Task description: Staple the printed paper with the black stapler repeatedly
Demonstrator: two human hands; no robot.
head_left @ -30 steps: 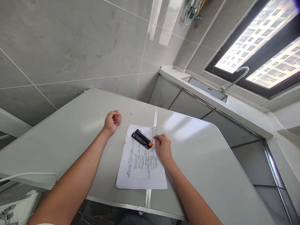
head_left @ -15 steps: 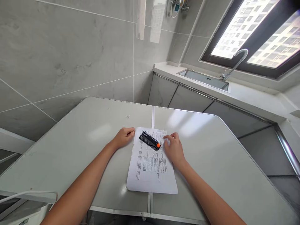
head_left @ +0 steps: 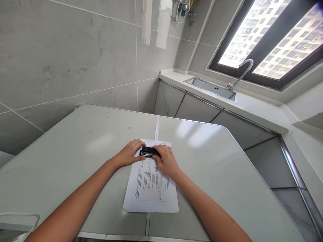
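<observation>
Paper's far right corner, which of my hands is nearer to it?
Right: your right hand is just short of the corner, on the stapler; your left hand is over the left edge of the paper.

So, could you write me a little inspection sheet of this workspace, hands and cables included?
Surface: pale grey table, a light strip running across it.
Things in hand: black stapler over printed paper.
Clutter: tiny dark marks beyond the paper, too small to identify.
Left hand: thumb and fingers at the stapler's left end, grip unclear.
Right hand: gripping the stapler's right end.
Cables: white cord-like loop at lower left, possibly a cable.
Surroundings: tiled wall, sink, window.
</observation>
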